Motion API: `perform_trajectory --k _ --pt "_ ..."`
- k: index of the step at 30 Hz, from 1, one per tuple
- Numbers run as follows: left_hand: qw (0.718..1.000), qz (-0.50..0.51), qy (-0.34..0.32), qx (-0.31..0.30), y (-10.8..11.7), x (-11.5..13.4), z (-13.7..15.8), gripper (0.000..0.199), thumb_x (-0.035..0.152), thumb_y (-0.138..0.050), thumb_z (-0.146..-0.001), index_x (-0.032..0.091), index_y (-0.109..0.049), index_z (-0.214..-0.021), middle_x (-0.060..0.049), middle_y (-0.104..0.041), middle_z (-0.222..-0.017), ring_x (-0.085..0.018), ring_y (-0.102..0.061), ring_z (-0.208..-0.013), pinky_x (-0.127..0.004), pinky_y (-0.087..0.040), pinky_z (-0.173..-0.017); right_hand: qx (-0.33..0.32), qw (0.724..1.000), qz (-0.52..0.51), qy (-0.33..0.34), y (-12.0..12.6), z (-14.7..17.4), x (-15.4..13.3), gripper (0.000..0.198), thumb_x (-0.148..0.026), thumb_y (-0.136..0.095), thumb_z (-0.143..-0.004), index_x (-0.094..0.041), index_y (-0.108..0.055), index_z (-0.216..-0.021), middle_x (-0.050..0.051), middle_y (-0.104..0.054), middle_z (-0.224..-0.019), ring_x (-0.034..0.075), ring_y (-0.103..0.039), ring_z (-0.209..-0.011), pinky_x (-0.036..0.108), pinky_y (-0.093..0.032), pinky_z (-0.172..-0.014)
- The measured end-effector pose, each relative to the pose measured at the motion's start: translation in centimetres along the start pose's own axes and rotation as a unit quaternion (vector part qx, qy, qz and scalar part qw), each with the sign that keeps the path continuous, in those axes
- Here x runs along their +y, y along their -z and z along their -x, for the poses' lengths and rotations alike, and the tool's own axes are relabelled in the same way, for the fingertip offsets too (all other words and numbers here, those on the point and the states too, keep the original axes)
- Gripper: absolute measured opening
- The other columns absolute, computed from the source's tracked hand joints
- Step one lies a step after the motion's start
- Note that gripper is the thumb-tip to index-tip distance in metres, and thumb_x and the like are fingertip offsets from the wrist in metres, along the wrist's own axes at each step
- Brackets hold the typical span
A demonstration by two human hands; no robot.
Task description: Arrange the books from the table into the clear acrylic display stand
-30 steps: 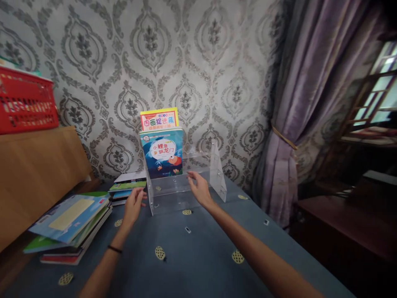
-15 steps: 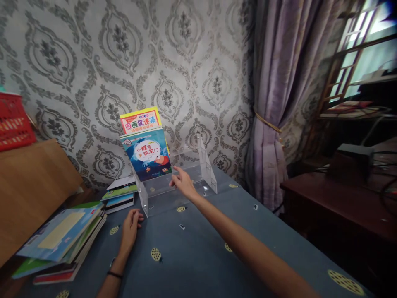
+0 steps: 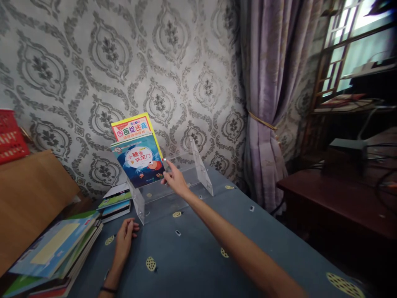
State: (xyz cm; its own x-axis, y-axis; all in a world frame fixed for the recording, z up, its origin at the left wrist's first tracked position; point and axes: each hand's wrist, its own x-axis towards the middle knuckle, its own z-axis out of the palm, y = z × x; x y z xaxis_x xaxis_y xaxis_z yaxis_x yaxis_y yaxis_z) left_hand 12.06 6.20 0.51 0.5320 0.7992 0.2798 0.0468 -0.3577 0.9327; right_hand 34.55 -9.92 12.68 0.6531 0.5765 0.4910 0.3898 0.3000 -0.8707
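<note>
A clear plastic rack [image 3: 201, 169] bears, at its left end, a glossy blue book [image 3: 139, 161], cover outward, long axis upright but tipped leftward, before a yellow book [image 3: 132, 128]. The right hand [image 3: 176, 180] has fingers narrowly parted at the blue book's edge; gripping, I cannot tell. The left hand [image 3: 124, 238], fingers loosely curled, rests before the rack. Stacked books [image 3: 52, 252] lie to the rack's left.
</note>
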Motion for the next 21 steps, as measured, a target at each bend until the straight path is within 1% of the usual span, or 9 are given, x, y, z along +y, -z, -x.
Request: perform_trajectory --k 4,8,10,12,14,17,18,21 --pt "1.000 -0.008 -0.002 0.001 -0.1 0.3 0.1 0.069 0.081 -0.065 -0.061 0.019 -0.065 -0.091 -0.007 -0.072 -0.077 -0.025 -0.070 -0.070 -0.033 -0.055 -0.055 -0.032 0.999 -0.005 -0.025 0.0 -1.6 -0.5 0.069 -0.018 -0.049 -0.088 -0.014 -0.030 -0.155 -0.005 -0.065 -0.058 0.017 -0.066 -0.058 0.027 -0.053 -0.056" --pt "1.000 -0.015 -0.002 0.008 -0.2 0.2 0.4 0.068 0.081 -0.064 -0.062 0.019 -0.065 -0.090 -0.007 -0.072 -0.077 -0.026 -0.070 -0.070 -0.034 -0.055 -0.054 -0.065 0.997 -0.007 -0.051 -0.3 -2.3 -0.4 0.074 -0.016 -0.052 -0.087 -0.016 -0.027 -0.156 -0.007 -0.063 -0.054 0.017 -0.065 -0.052 0.025 -0.051 -0.050" --pt "1.000 -0.019 -0.005 0.015 -0.2 0.2 0.4 0.067 0.080 -0.063 -0.064 0.019 -0.065 -0.092 -0.007 -0.072 -0.079 -0.026 -0.070 -0.071 -0.034 -0.055 -0.054 -0.070 0.996 -0.011 -0.057 -0.4 -2.5 -0.4 0.075 -0.015 -0.052 -0.086 -0.016 -0.027 -0.156 -0.007 -0.063 -0.053 0.017 -0.065 -0.051 0.024 -0.050 -0.047" --pt "0.999 -0.029 -0.024 0.030 -0.1 0.7 0.1 0.064 0.077 -0.062 -0.068 0.019 -0.065 -0.096 -0.008 -0.072 -0.083 -0.027 -0.070 -0.077 -0.034 -0.055 -0.056 -0.074 0.995 -0.014 -0.062 -0.4 -2.6 -0.4 0.073 -0.014 -0.052 -0.086 -0.016 -0.028 -0.155 -0.008 -0.063 -0.053 0.016 -0.066 -0.052 0.023 -0.049 -0.047" --pt "0.996 -0.042 -0.056 0.059 -0.1 1.9 -0.8 0.059 0.072 -0.060 -0.074 0.019 -0.065 -0.100 -0.009 -0.072 -0.090 -0.028 -0.070 -0.086 -0.034 -0.057 -0.062 -0.078 0.995 -0.013 -0.065 -0.3 -2.7 -0.3 0.069 -0.014 -0.051 -0.085 -0.016 -0.033 -0.152 -0.007 -0.063 -0.053 0.016 -0.066 -0.052 0.022 -0.049 -0.047" --pt "0.987 -0.046 -0.106 0.110 -0.4 4.5 -3.0 0.051 0.063 -0.055 -0.083 0.019 -0.063 -0.109 -0.011 -0.070 -0.106 -0.028 -0.067 -0.100 -0.035 -0.057 -0.075 -0.089 0.993 -0.004 -0.075 -0.2 -2.9 -0.2 0.059 -0.016 -0.050 -0.086 -0.015 -0.041 -0.144 -0.006 -0.064 -0.053 0.016 -0.067 -0.053 0.021 -0.048 -0.046" --pt "0.984 -0.046 -0.124 0.117 -0.6 5.5 -3.9 0.049 0.059 -0.053 -0.086 0.019 -0.062 -0.113 -0.012 -0.068 -0.115 -0.027 -0.066 -0.105 -0.036 -0.056 -0.082 -0.093 0.993 0.002 -0.076 -0.2 -2.9 -0.1 0.057 -0.017 -0.050 -0.085 -0.015 -0.043 -0.142 -0.006 -0.064 -0.054 0.016 -0.068 -0.053 0.021 -0.048 -0.046" --pt "0.970 -0.076 -0.195 0.124 -1.3 7.5 -6.5 0.043 0.048 -0.048 -0.092 0.017 -0.061 -0.119 -0.013 -0.065 -0.122 -0.026 -0.061 -0.114 -0.041 -0.047 -0.101 -0.105 0.992 0.027 -0.066 -0.1 -3.1 0.4 0.055 -0.019 -0.051 -0.086 -0.016 -0.044 -0.140 -0.005 -0.066 -0.058 0.016 -0.070 -0.056 0.020 -0.049 -0.048"
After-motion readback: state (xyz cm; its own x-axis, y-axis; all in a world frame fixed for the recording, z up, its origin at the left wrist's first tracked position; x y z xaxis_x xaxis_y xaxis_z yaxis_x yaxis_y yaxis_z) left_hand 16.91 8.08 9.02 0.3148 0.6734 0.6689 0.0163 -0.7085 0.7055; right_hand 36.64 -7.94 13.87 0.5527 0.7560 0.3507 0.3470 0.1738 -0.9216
